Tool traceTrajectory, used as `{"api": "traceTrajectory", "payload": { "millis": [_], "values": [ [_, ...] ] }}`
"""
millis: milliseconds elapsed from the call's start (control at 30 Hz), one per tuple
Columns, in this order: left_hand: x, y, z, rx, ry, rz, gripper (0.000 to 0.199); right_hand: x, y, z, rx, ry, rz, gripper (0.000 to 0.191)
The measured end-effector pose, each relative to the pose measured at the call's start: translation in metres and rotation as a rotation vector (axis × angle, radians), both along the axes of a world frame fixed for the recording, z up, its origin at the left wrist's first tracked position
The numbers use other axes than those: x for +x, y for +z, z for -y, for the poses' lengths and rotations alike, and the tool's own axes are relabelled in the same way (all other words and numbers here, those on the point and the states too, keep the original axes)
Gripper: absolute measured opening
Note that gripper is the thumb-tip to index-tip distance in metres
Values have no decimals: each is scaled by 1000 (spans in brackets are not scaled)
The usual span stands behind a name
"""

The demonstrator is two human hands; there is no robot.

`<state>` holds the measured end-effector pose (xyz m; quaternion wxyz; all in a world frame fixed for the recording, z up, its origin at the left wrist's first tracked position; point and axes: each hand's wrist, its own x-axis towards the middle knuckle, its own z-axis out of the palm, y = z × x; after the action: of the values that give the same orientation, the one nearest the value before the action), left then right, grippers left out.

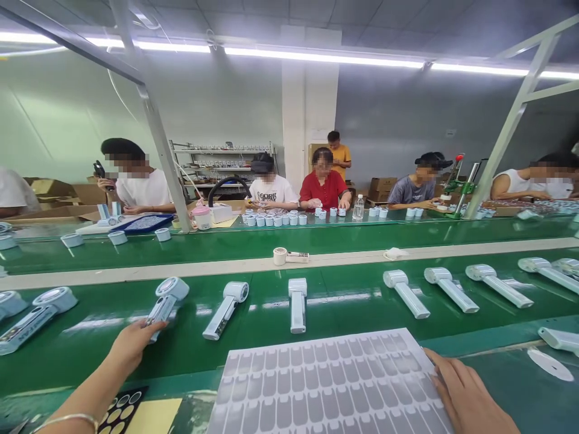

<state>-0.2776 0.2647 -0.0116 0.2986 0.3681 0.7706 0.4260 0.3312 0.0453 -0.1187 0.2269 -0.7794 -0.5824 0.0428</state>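
My left hand [136,343] is closed around the handle of a pale blue handheld fan [163,304], whose round head points up and away. My right hand [470,392] grips the right edge of a sheet of grey, tab-shaped stickers [325,380]; its thumb is hidden. Just right of my left hand another handheld fan [226,308] lies on the green belt [344,337]. A third fan body [297,304] lies beyond the sheet's top edge.
Several more fans [409,293] lie along the belt on both sides. A pale divider strip [244,260] carries a small fan [289,257]. Beyond it, co-workers sit at a bench with round white parts [275,219] and a bottle [359,208]. A black sheet with rings [121,411] lies lower left.
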Motion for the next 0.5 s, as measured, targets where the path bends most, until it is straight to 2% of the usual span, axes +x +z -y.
{"api": "traceTrajectory", "payload": {
  "millis": [100, 167, 333, 500],
  "values": [
    [38, 12, 36, 169, -88, 283, 7, -4, 3, 2, 27, -27, 2, 61],
    [63, 22, 63, 225, -197, 416, 16, -9, 6, 5, 44, -85, 13, 64],
    [106, 42, 116, 244, -132, 502, 40, -18, 16, 13, 28, -180, -43, 59],
    [146, 44, 169, 209, -66, 621, 50, -17, 24, 21, 87, -180, -50, 51]
  ]
}}
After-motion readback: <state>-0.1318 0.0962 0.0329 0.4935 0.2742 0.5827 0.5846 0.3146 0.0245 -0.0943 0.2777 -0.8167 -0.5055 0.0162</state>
